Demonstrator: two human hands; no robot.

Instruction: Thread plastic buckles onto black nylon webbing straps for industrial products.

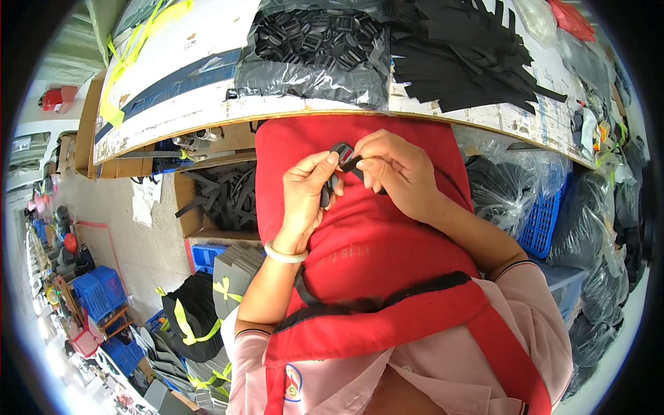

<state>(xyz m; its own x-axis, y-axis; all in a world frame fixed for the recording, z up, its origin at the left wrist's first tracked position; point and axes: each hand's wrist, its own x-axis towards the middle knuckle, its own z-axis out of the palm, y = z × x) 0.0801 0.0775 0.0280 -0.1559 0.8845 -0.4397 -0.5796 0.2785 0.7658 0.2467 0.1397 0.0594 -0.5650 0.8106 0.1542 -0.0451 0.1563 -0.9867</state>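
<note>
black plastic buckle (340,153) pinched between both hands over the red apron (373,235), just below the counter (207,111) edge. left hand (308,190) grip closed on the buckle and black strap (326,192), wrist bent up, white bangle (285,256) on it. right hand (394,169) fingertips closed on the buckle's other side, forearm angled in from lower right. bag of buckles (315,48) on counter above.

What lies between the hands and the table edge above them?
Only red apron fills the head view between the hands and the table edge; nothing else lies there.
</note>
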